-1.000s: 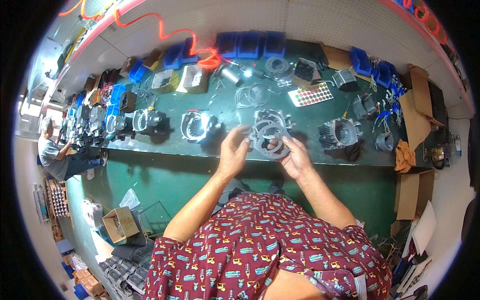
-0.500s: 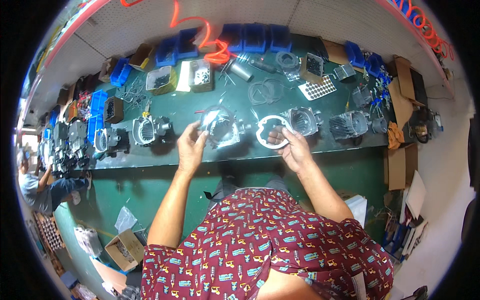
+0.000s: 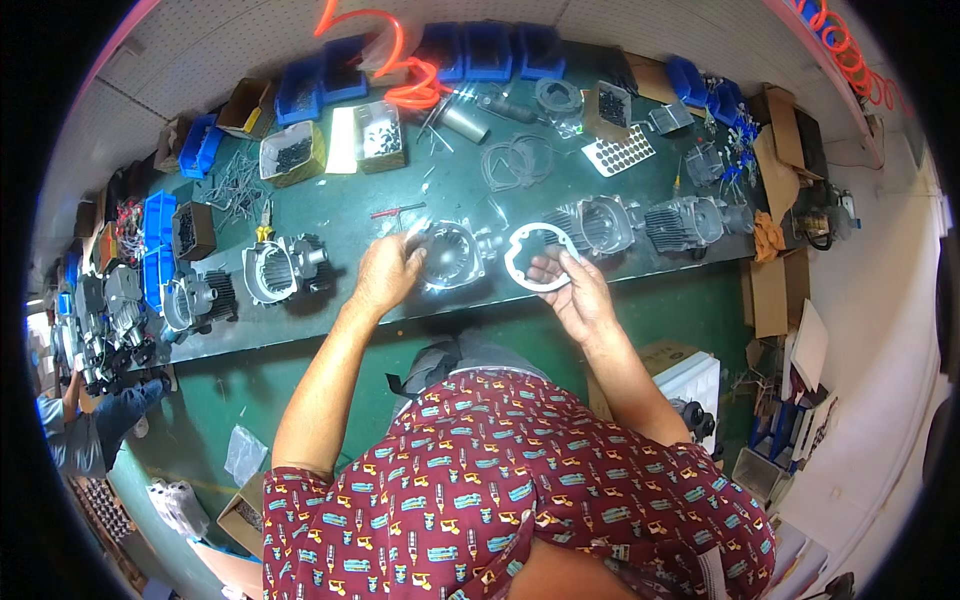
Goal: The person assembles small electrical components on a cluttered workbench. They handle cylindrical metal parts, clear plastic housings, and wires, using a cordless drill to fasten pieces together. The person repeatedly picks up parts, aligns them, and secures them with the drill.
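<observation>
My left hand (image 3: pixel 388 275) is closed in a pinch at the left rim of a grey metal motor housing (image 3: pixel 478 266) on the bench. A pale, glossy edge of a clear round piece (image 3: pixel 417 234) shows at its fingertips; the rest of that piece is hard to make out against the housing. Between the thumb and fingers of my right hand (image 3: pixel 580 300) is a white ring-shaped gasket (image 3: pixel 513 263), tilted up above the bench edge. Behind the ring stands another finned housing (image 3: pixel 603 226). A red-handled thin tool (image 3: pixel 398 211) lies beyond my left hand.
More housings (image 3: pixel 275 270) stand along the bench (image 3: pixel 350 290). Blue bins (image 3: pixel 300 95) and cardboard boxes of small parts (image 3: pixel 292 153) line the back. An orange coiled hose (image 3: pixel 415 92) hangs over the bench. Another person (image 3: pixel 100 430) is at the far left.
The whole view has shifted slightly. The clear round piece, seen face-on over the housing before, now shows mainly as an edge at my left fingertips. The ring stays in my right hand.
</observation>
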The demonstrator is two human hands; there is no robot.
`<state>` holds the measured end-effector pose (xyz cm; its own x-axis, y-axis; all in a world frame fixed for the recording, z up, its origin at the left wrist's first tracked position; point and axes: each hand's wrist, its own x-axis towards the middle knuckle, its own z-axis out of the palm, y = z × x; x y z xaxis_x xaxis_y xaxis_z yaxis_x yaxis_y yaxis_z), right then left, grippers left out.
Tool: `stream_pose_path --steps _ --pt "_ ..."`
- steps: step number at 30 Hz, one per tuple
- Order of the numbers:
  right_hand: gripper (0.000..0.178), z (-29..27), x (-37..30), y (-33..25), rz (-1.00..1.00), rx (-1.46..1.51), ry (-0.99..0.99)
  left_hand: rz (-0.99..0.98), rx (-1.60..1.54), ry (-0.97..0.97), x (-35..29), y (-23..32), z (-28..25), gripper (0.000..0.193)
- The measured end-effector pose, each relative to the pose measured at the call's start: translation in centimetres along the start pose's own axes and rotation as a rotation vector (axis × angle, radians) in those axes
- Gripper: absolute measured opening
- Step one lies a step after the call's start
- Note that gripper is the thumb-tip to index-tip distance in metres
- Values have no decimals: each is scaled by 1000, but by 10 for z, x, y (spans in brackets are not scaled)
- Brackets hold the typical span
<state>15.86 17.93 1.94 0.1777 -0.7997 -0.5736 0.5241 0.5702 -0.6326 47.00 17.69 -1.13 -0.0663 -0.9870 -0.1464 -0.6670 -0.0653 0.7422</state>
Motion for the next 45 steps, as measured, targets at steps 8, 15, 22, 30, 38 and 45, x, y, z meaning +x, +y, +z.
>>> stream_pose_path --steps 8,15,22,30,38,45 --pt "28 6 17 0 9 17 -99 -147 27 -32 -2 4 6 24" --pt "27 11 21 -7 53 -18 -151 -122 186 51 -12 15 12 30" --pt "28 17 29 -6 107 38 -287 151 202 346 -23 61 -1 58" --pt "56 47 33 2 476 68 -516 332 -112 379 -34 63 -2 30" --pt "33 99 30 34 -9 -510 -407 -201 -826 23 -73 4 -54 25" --pt "20 167 33 104 -17 -500 -286 -319 -1056 83 -102 -68 -98 33"
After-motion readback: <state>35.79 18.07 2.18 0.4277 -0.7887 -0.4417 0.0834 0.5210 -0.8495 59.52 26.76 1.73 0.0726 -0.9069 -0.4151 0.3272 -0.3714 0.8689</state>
